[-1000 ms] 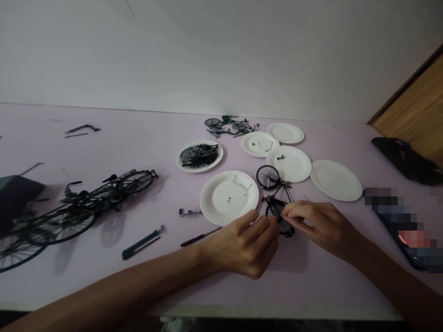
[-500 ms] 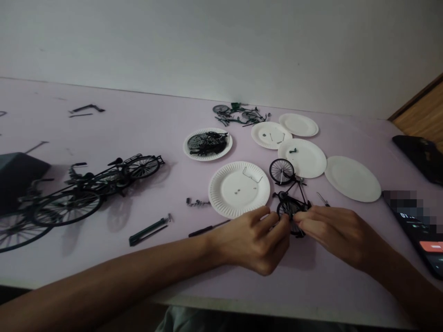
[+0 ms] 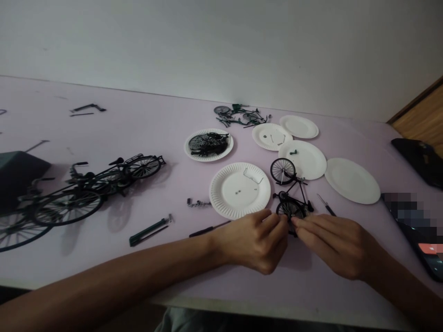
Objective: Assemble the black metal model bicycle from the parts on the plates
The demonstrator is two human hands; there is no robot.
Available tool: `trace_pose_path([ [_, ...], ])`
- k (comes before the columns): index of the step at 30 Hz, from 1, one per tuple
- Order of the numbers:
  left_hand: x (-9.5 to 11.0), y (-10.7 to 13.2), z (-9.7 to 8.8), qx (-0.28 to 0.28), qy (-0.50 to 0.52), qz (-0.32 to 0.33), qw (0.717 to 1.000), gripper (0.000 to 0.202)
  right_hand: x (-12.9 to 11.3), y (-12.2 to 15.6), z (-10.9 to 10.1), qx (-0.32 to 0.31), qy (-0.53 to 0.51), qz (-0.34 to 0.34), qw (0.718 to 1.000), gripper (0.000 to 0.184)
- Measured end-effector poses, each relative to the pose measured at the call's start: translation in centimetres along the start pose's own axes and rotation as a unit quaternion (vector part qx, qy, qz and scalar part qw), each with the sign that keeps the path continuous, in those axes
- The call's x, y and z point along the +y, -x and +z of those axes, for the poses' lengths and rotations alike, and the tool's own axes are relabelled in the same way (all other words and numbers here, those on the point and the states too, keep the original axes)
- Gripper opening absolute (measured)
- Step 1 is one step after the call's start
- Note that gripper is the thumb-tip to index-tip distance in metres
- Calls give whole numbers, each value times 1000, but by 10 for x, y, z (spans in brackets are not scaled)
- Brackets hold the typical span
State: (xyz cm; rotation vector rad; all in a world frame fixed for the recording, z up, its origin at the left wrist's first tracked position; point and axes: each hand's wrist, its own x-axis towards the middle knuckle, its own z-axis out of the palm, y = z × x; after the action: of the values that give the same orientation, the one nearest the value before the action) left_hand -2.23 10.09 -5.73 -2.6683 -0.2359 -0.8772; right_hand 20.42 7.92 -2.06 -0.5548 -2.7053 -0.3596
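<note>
A small black model bicycle (image 3: 291, 191) stands upright on the lilac table (image 3: 138, 138), with its spoked upper wheel free. My left hand (image 3: 256, 243) and my right hand (image 3: 332, 245) meet at its lower wheel (image 3: 290, 210). The fingertips of both hands pinch that wheel near the hub, and they hide its lowest part. Just beyond my left hand lies a white paper plate (image 3: 221, 198) holding a bent wire and tiny screws. A thin black screwdriver (image 3: 209, 228) lies under my left wrist's side of the plate.
A green craft knife (image 3: 148, 232) and a small metal chain (image 3: 199, 203) lie left of the plate. Several more paper plates, some holding parts, spread behind. Two larger model bicycles (image 3: 86, 198) stand at left. A pick (image 3: 326, 205) and phones (image 3: 420, 157) lie right.
The head view has shifted, so everything sits lower and further right than a second ago. My hands have come closer together at the lower wheel, and a pick now shows right of the bicycle.
</note>
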Motion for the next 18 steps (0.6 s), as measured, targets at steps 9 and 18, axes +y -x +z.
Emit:
trace_pose_path([
  [9, 1, 0, 1, 1, -11, 5, 1000, 21, -2, 1, 7, 36, 30, -19, 999, 24],
  [18, 2, 1, 0, -32, -21, -7, 999, 11, 43, 27, -26, -122, -38, 398, 908, 15],
])
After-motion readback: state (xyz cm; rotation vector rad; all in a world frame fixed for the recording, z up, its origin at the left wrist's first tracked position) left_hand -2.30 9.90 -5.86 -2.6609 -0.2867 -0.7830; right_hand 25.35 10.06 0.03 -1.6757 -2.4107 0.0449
